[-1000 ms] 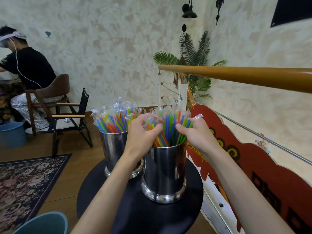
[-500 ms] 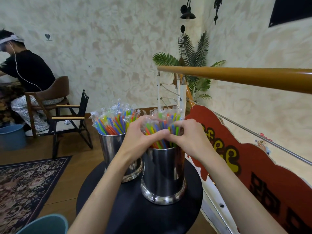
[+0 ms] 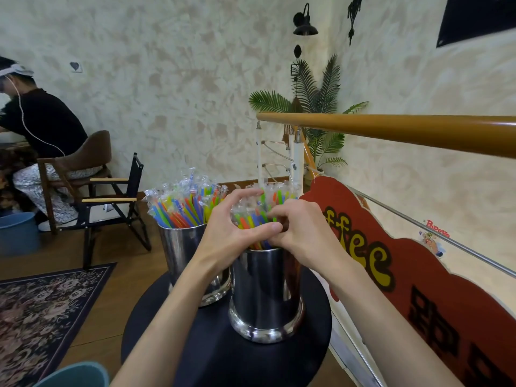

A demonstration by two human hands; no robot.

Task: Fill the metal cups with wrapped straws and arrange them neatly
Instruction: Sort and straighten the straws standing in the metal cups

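Both hands, left hand (image 3: pixel 223 241) and right hand (image 3: pixel 304 233), curled round straw bundle (image 3: pixel 252 219) above near cup (image 3: pixel 265 291) rim.

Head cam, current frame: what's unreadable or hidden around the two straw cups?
- Lower lengths of the wrapped coloured straws: hidden inside the near shiny metal cup.
- Far metal cup: right side and base covered by the left hand and forearm.
- Right hand grip: fingertips buried among straws.
- Red scalloped sign: lettering partly covered by the right forearm and cut off by the frame edge.
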